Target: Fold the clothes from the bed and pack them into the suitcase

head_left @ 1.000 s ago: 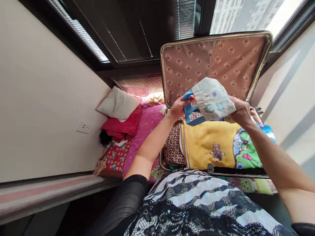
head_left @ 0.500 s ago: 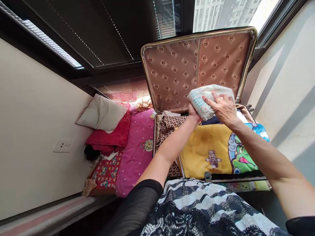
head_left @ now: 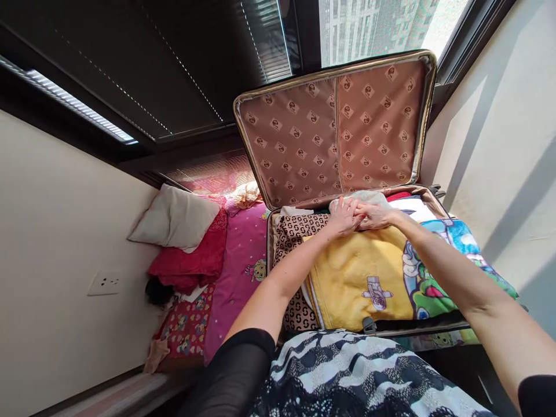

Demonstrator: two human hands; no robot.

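A white folded cloth bundle [head_left: 369, 198] lies at the back of the open suitcase [head_left: 270, 243], against the hinge side. My left hand [head_left: 345, 216] rests on its front left part with the fingers stretched out. From the right, my right hand [head_left: 372, 216] lies flat on the bundle, its fingertips meeting the left hand's fingers. Both hands partly cover the bundle. Just in front of them is a folded yellow blanket [head_left: 347, 272] with a colourful cartoon print at its right. A tan cloth with a dark pattern [head_left: 299, 227] fills the suitcase's left side.
The suitcase lid [head_left: 299, 147] stands upright against the dark window frame. White and red cloths [head_left: 410, 205] lie at the suitcase's back right. To the left are a pink bedsheet [head_left: 237, 278], a red cover [head_left: 191, 266] and a pale pillow [head_left: 176, 217]. A white wall rises close on the right.
The white bundle has gone down from in front of the lid into the back of the suitcase. Both hands have moved down with it and now lie on top. The view has shifted slightly.
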